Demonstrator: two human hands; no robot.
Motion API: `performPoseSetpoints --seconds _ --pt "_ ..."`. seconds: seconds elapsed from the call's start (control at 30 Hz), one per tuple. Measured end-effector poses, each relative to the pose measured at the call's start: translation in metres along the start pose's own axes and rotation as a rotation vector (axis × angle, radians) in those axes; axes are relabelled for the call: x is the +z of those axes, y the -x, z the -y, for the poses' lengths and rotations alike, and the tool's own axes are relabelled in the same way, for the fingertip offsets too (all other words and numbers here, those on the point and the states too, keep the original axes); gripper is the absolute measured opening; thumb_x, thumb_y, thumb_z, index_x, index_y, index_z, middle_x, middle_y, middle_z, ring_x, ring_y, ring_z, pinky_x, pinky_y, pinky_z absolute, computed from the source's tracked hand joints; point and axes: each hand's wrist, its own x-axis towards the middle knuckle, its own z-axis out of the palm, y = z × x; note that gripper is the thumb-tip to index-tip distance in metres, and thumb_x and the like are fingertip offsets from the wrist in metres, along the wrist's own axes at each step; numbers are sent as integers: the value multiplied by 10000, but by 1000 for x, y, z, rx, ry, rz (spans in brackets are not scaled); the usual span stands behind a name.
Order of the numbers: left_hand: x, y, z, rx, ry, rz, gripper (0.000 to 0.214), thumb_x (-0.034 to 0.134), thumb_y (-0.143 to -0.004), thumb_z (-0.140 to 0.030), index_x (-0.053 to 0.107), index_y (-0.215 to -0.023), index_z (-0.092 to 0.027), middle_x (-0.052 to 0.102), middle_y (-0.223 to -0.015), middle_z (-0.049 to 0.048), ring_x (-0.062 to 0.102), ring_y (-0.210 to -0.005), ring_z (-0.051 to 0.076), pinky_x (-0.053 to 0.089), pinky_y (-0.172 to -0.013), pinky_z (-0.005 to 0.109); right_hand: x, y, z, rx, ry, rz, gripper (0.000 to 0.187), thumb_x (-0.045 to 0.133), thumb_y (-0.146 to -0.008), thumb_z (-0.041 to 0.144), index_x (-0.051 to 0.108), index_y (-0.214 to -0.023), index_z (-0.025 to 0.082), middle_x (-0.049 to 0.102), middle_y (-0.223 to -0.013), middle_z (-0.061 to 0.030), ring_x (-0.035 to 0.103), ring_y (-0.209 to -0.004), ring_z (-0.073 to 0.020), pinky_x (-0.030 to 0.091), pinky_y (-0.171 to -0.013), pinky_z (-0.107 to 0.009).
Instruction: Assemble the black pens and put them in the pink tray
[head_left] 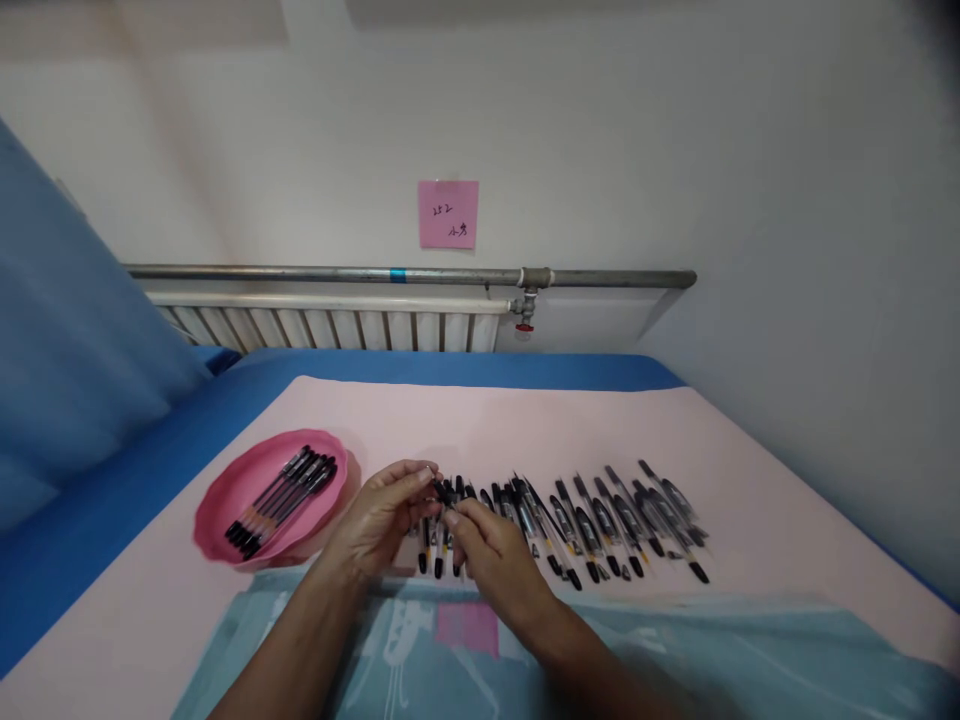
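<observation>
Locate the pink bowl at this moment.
In the head view, the pink bowl sits on the pink surface toward the left side, just left of the person's left hand, with pens inside.

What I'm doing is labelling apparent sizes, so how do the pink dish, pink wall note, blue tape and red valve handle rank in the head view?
1. Pink dish
2. Pink wall note
3. Blue tape and red valve handle, too alike to rank
The dish sits nearer, so that's apparent size only.
</observation>
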Motion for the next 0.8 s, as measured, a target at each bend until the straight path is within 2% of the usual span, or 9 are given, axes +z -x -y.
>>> performPoseSetpoints --seconds 0.3,0.57,0.8 --pt "9 -2 8 4 23 -58 221 734 -588 -234 646 -764 -136 651 -739 25 587 -647 91 460 -613 196 4 -2 -4 97 -117 33 257 370 -853 299 443 -631 192 455 -504 53 415 -445 -80 327 -452 -186" --pt "13 -1 13 88 -30 -87 232 738 -576 -277 630 -727 -138 613 -653 -13 549 -578 67 435 -580 182 1 -2 -2 52 3 -29 269 389 -842 283 422 -592 189 463 -519 44 439 -488 -91 333 -483 -199" --pt "18 1 14 78 -56 -107 248 752 -543 -285 615 -682 -133 594 -599 -21 529 -537 65 416 -552 180 -2 -5 -8 -55 151 -91 272 393 -835 283 434 -584 185 474 -525 37 449 -532 -99 335 -528 -211"
